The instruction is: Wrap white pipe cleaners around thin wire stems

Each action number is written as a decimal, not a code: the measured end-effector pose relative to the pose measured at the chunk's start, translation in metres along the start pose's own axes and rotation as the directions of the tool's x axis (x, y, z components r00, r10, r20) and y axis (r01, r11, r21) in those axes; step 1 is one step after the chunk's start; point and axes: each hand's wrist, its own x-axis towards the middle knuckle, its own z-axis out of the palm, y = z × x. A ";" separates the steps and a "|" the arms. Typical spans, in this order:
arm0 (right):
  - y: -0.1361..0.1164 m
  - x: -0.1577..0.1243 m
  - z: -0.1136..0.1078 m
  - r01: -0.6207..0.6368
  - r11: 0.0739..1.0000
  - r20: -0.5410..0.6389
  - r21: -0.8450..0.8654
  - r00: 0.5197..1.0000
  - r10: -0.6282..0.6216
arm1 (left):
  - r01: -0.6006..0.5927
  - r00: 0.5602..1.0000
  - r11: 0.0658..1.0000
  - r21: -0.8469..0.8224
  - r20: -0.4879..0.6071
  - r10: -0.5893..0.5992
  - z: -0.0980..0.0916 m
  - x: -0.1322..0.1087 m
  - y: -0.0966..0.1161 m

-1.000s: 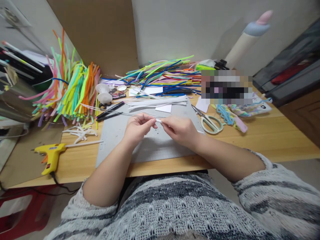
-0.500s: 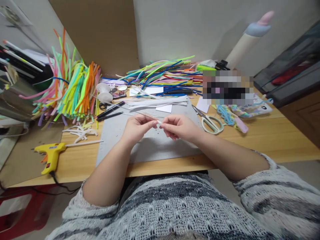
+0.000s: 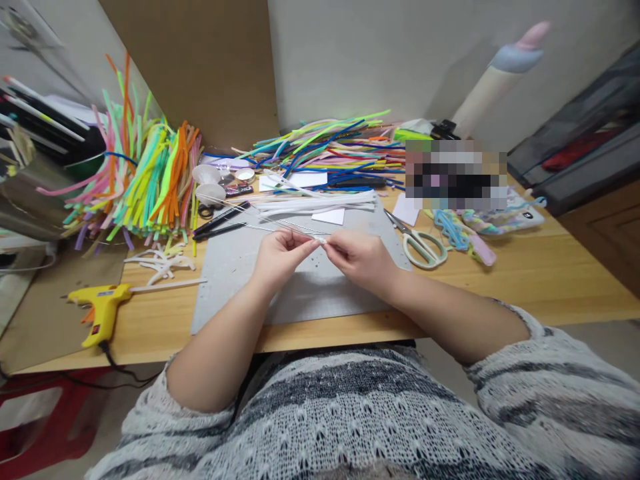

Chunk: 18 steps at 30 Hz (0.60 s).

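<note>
Over the grey mat (image 3: pixel 230 280), my left hand (image 3: pixel 284 257) and my right hand (image 3: pixel 363 260) meet fingertip to fingertip. Both pinch a small white piece (image 3: pixel 321 240) between thumb and fingers. Thin wires (image 3: pixel 235 205) run from my left fingers up and to the left. Beyond my hands lies a bundle of white pipe cleaners (image 3: pixel 320 205) with a small white card (image 3: pixel 329 216) beside it. Part of the white piece is hidden by my fingers.
A yellow glue gun (image 3: pixel 105 307) lies at the left, near white scraps (image 3: pixel 163 263). Black-handled tools (image 3: pixel 220 230) rest on the mat's left edge, and scissors (image 3: pixel 424 250) on its right. Colourful pipe cleaners (image 3: pixel 160 180) stand behind; more (image 3: pixel 335 150) lie along the wall.
My right hand has turned, its fingers now curled lower over the white piece. My left hand has shifted slightly right. The wires now reach further up and left.
</note>
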 end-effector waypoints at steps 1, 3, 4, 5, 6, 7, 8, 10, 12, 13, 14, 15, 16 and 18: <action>0.000 0.000 0.000 -0.007 1.000 -0.002 0.017 1.000 0.007 | -0.039 0.999 0.999 0.034 -0.017 0.040 0.001 -0.001 -0.002; 0.000 0.000 0.001 -0.032 0.996 -0.006 0.079 0.999 0.033 | -0.123 0.991 0.989 0.087 -0.036 0.126 0.001 -0.001 -0.004; 0.000 0.000 0.001 -0.057 0.990 -0.002 0.129 0.998 0.057 | -0.167 0.985 0.981 0.097 -0.037 0.171 0.001 -0.001 -0.004; 0.000 0.001 0.001 -0.094 0.977 0.013 0.193 0.996 0.093 | -0.204 0.977 0.974 0.093 -0.035 0.208 0.001 -0.001 -0.004; 0.000 0.002 0.000 -0.145 0.952 0.047 0.270 0.989 0.137 | -0.231 0.972 0.970 0.077 -0.034 0.235 0.001 -0.001 -0.004; 0.000 0.003 0.000 -0.209 0.912 0.102 0.354 0.978 0.184 | -0.243 0.969 0.969 0.048 -0.031 0.245 0.001 -0.001 -0.004; 0.001 0.004 -0.001 -0.280 0.855 0.169 0.436 0.959 0.228 | -0.228 0.973 0.974 0.006 -0.026 0.228 0.002 -0.001 -0.003; 0.000 0.007 -0.004 -0.416 0.709 0.314 0.570 0.907 0.279 | -0.122 0.992 0.986 -0.109 -0.002 0.123 0.002 -0.001 -0.001; 0.000 0.010 -0.008 -0.518 0.558 0.433 0.648 0.854 0.290 | 0.008 0.999 0.977 -0.213 0.036 -0.001 0.003 -0.002 0.000; 0.000 0.011 -0.010 -0.557 0.490 0.482 0.671 0.829 0.283 | 0.060 0.997 0.968 -0.242 0.059 -0.047 0.003 -0.003 0.001; 0.000 0.013 -0.011 -0.591 0.426 0.528 0.685 0.805 0.270 | 0.096 0.994 0.962 -0.258 0.083 -0.077 0.003 -0.003 0.002; 0.000 0.013 -0.012 -0.622 0.367 0.570 0.692 0.782 0.253 | 0.116 0.990 0.957 -0.265 0.105 -0.091 0.003 -0.003 0.002; 0.000 0.014 -0.013 -0.647 0.316 0.604 0.694 0.762 0.234 | 0.129 0.988 0.955 -0.269 0.121 -0.099 0.002 -0.003 0.003; 0.000 0.014 -0.013 -0.677 0.243 0.646 0.695 0.736 0.202 | 0.143 0.985 0.949 -0.281 0.132 -0.110 0.002 -0.003 0.004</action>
